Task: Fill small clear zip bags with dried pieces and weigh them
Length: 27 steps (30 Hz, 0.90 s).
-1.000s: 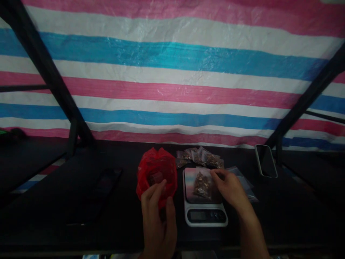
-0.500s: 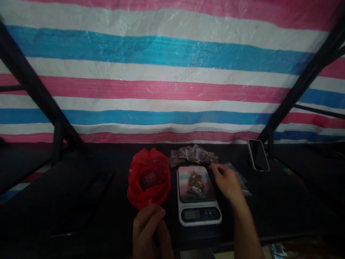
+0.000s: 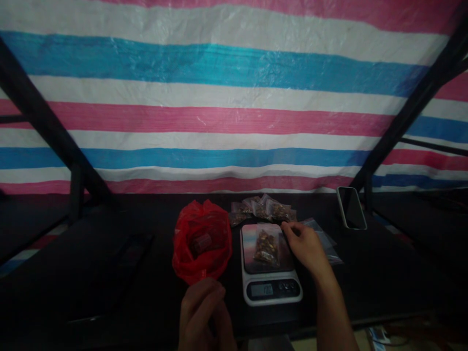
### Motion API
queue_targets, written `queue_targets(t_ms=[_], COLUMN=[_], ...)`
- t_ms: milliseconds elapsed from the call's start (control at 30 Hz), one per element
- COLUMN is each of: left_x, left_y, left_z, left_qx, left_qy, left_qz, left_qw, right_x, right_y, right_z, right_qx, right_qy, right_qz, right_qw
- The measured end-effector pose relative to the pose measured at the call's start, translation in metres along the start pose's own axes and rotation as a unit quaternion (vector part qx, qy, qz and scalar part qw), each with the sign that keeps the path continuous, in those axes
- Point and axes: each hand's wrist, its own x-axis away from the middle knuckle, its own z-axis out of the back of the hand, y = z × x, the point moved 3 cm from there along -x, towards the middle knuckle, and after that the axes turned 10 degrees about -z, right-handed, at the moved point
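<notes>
A small white kitchen scale [image 3: 269, 287] stands on the dark table, its display lit. On its platform lies a clear little bag of brown pieces [image 3: 266, 244]. My right hand [image 3: 305, 246] rests at the platform's right edge, fingers curled toward the bag; whether it touches the bag I cannot tell. To the left of the scale sits an open red plastic bag [image 3: 202, 241] with something brownish inside. My left hand [image 3: 203, 312] hovers just in front of it, fingers bunched together, nothing visible in them.
Several filled small clear bags [image 3: 263, 210] lie behind the scale, and empty clear bags [image 3: 325, 239] lie to its right. A phone [image 3: 351, 207] lies face up at the back right. A dark flat object [image 3: 129, 253] lies left. Black frame bars and a striped tarp stand behind the table.
My left hand drew back out of the red bag toward me. My right hand shifted slightly along the platform's right edge. The scale's display now shows digits.
</notes>
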Motion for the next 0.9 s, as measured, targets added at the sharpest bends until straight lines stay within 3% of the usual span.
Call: queue_targets(t_ms=[267, 467, 533, 600, 733, 900], left_x=[-0.003, -0.009, -0.010, -0.011, -0.016, -0.028], left_y=[-0.002, 0.004, 0.005, 0.004, 0.003, 0.002], left_z=[0.003, -0.003, -0.009, -0.018, -0.034, -0.040], left_qx=[0.006, 0.002, 0.003, 0.014, 0.091, 0.192], left_qy=[-0.006, -0.028, -0.037, -0.057, -0.091, -0.073], left_qz=[0.011, -0.077, -0.070, -0.020, 0.160, 0.295], left_qw=[1.000, 0.997, 0.997, 0.998, 0.979, 0.933], right_x=[0.002, 0.008, 0.015, 0.024, 0.045, 0.066], right_y=[-0.002, -0.015, -0.026, -0.040, -0.068, -0.092], right_z=[-0.004, -0.014, -0.013, -0.011, -0.014, -0.030], right_qx=[-0.013, -0.059, -0.102, -0.159, -0.205, -0.177], right_qy=[-0.027, -0.059, -0.093, -0.149, -0.251, -0.293], right_qz=[-0.008, 0.006, 0.020, 0.042, 0.092, 0.117], right_qw=[1.000, 0.996, 0.990, 0.975, 0.942, 0.932])
